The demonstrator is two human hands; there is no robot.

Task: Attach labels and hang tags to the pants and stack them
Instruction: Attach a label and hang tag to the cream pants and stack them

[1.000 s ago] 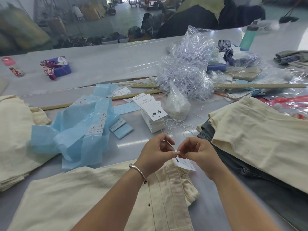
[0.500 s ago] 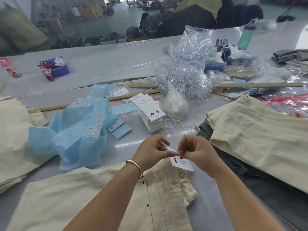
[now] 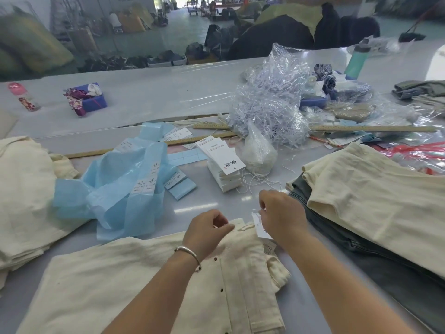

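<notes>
Cream-coloured cotton pants (image 3: 154, 285) lie flat on the grey desk (image 3: 149, 100) right in front of the person, waistband end toward the middle of the desk, with a row of small dark buttons running down the fly. The left hand (image 3: 207, 233), a silver bangle (image 3: 187, 252) on its wrist, rests on the waistband with its fingers (image 3: 225, 229) curled narrow and pinched together; what they pinch is too small to tell. The right hand (image 3: 280, 213) hovers just beside it over the waistband corner, its fingers closed on the top edge of a white paper hang tag (image 3: 260, 227) that hangs down against the cloth. Behind the hands stands a stack of white printed hang tags (image 3: 224, 165), with loose white strings (image 3: 257, 180) scattered beside it. To the left lies crumpled light-blue label backing paper (image 3: 120, 194) carrying small white stickers. A pile of folded cream pants (image 3: 21, 194) sits at the far left, and another cream pair (image 3: 375, 198) lies on grey denim (image 3: 385, 261) at the right.
</notes>
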